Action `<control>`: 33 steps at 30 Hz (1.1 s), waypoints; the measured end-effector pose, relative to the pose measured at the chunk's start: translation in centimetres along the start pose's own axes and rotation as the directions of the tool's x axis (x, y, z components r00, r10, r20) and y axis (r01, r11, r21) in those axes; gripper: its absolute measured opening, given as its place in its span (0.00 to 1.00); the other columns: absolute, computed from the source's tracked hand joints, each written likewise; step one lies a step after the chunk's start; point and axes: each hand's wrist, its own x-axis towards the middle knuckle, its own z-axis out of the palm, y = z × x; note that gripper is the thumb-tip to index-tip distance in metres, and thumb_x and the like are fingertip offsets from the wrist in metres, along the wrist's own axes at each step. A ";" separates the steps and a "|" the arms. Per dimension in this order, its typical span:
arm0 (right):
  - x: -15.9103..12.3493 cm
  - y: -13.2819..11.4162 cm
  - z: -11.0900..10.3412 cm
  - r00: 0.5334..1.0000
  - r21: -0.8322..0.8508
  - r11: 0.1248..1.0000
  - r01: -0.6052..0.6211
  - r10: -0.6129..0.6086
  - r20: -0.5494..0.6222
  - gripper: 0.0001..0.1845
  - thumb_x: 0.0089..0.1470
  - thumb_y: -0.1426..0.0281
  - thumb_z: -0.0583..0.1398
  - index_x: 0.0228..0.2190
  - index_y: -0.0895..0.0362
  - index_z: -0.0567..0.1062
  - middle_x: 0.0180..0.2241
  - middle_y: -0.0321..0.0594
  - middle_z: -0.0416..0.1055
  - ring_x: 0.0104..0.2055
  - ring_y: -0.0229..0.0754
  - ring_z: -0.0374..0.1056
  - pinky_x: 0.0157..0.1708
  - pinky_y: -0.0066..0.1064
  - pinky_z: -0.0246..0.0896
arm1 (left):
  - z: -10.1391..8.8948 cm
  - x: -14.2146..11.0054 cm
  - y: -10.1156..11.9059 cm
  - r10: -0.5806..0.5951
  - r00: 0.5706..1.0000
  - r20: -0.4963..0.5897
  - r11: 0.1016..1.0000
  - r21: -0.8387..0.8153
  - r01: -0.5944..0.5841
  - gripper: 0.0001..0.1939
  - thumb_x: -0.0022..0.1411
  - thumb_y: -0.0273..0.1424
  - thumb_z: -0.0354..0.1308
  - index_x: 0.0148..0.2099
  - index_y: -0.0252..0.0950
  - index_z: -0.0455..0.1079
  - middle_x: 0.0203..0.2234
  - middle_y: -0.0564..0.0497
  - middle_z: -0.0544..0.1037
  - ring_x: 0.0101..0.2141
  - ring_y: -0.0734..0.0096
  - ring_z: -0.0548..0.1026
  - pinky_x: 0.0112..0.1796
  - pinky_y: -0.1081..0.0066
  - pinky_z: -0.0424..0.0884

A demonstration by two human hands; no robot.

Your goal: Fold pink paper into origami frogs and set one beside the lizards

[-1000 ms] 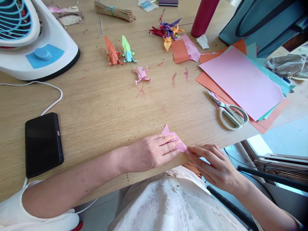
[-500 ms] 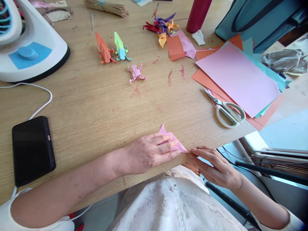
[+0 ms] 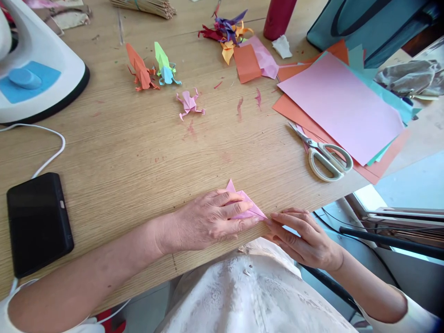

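Note:
A small piece of folded pink origami paper lies near the table's front edge, one point sticking up and another pointing right. Across its left part rests my left hand, fingers stretched flat and pressing it to the wood; they cover much of the folds. My right hand comes in from the right, its thumb and forefinger closed at the paper's right tip. The remaining fingers of that hand are loosely extended. Farther back stands a finished pink paper frog.
Scissors lie right, beside stacked coloured paper. Orange and green-blue paper frogs stand at the back, near a pile of folded paper figures. A black phone and white appliance are left.
The camera view has shifted slightly. My right thumb and forefinger have come in closer, onto the paper's right tip. My left hand stays flat on the paper.

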 end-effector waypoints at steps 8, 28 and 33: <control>-0.2 0.0 0.2 1.000 0.051 0.998 -0.023 0.023 -0.012 0.27 0.57 0.79 0.62 0.57 0.64 0.69 0.46 0.51 0.74 0.45 0.47 0.71 0.43 0.39 0.73 | -0.1 -0.1 -0.1 -0.022 0.998 0.051 0.998 -0.055 0.025 0.25 0.68 0.39 0.56 0.65 0.41 0.63 0.57 0.46 0.71 0.59 0.56 0.65 0.63 0.51 0.58; 0.4 -0.5 0.0 0.999 0.005 1.000 -0.030 0.030 0.045 0.26 0.58 0.76 0.63 0.57 0.69 0.69 0.49 0.55 0.75 0.44 0.48 0.70 0.43 0.42 0.67 | -0.4 -0.2 -0.4 0.000 0.990 0.143 0.999 -0.036 0.006 0.24 0.72 0.38 0.51 0.67 0.40 0.60 0.60 0.46 0.70 0.62 0.59 0.62 0.66 0.53 0.52; 0.8 -0.5 -0.3 0.998 0.030 0.999 -0.019 0.017 0.056 0.22 0.58 0.79 0.63 0.54 0.68 0.71 0.48 0.52 0.77 0.44 0.47 0.71 0.42 0.42 0.67 | -1.2 -0.3 -0.5 0.058 0.988 0.144 0.997 0.031 -0.063 0.22 0.73 0.30 0.50 0.66 0.35 0.61 0.60 0.43 0.70 0.64 0.61 0.63 0.66 0.59 0.56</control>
